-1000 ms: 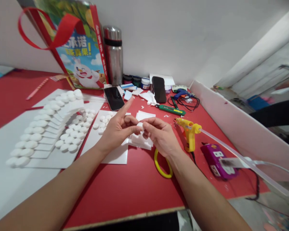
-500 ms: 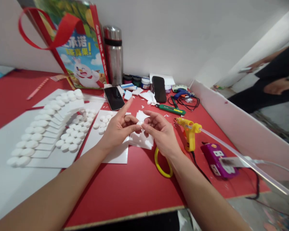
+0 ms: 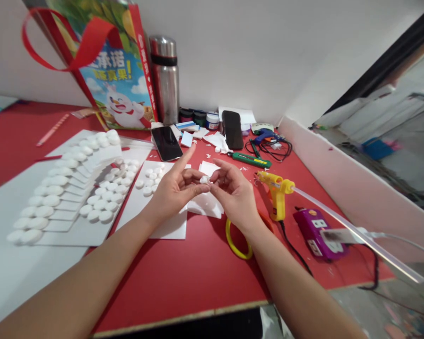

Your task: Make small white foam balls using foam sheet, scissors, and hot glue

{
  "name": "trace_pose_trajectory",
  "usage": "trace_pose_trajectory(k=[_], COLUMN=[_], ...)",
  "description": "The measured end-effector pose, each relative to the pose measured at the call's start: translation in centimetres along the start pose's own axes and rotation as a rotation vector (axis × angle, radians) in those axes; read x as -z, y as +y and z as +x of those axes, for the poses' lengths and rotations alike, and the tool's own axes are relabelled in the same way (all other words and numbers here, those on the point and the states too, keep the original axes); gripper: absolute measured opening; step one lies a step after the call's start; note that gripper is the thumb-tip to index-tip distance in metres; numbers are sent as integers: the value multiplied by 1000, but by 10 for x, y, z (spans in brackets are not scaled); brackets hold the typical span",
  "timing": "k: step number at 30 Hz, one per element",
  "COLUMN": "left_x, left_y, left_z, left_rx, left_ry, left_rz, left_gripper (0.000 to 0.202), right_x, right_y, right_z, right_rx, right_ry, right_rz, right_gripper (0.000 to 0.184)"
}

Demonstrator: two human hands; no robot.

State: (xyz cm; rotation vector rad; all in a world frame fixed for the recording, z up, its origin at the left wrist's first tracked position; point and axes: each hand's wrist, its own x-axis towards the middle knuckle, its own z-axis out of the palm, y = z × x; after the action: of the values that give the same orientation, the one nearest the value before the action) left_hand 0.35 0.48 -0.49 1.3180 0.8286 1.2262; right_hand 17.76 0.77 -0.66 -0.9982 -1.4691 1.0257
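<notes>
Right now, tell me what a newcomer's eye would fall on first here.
Probably the colourful bag, standing at the back left of the red table beside a steel flask. Next, in the middle, the left hand and right hand, with a small white piece between them. Then perhaps the yellow glue gun to the right of the hands, a long clear stick jutting from it.

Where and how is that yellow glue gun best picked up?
Hold the glue gun by its handle, probably from the near side: the handle points that way, while the nozzle points left and the clear stick juts out right.
</notes>
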Motion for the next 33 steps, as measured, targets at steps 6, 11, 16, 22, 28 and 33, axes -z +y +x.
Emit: trace_pose_trajectory(k=[6,11,16,22,28,33], left_x=[1,4,4,4,3,0], left_y=[-1,-5,-9,-11,-16,-11], left_z=[1,-2,-4,-5,-5,-4], left_rx=[-14,-112,-193,-226,-187,-184], left_ry=[7,-5,-14,-3,17,55], left_rz=[20,191,348,397,311,318], left_gripper=[91,85,80,75,72,70], right_x=[1,0,0,0,-2,0], right_y=[-1,-1,1,3,-2,-6], right_z=[-1,-1,-2,0,0,2], right_rx=[-6,8,53,59,37,-96], right_ry=[-31,-6,15,24,25,85], right_rz=[8,-6,-82,-98,-47,115], right_gripper=[48,50,49,46,44,35])
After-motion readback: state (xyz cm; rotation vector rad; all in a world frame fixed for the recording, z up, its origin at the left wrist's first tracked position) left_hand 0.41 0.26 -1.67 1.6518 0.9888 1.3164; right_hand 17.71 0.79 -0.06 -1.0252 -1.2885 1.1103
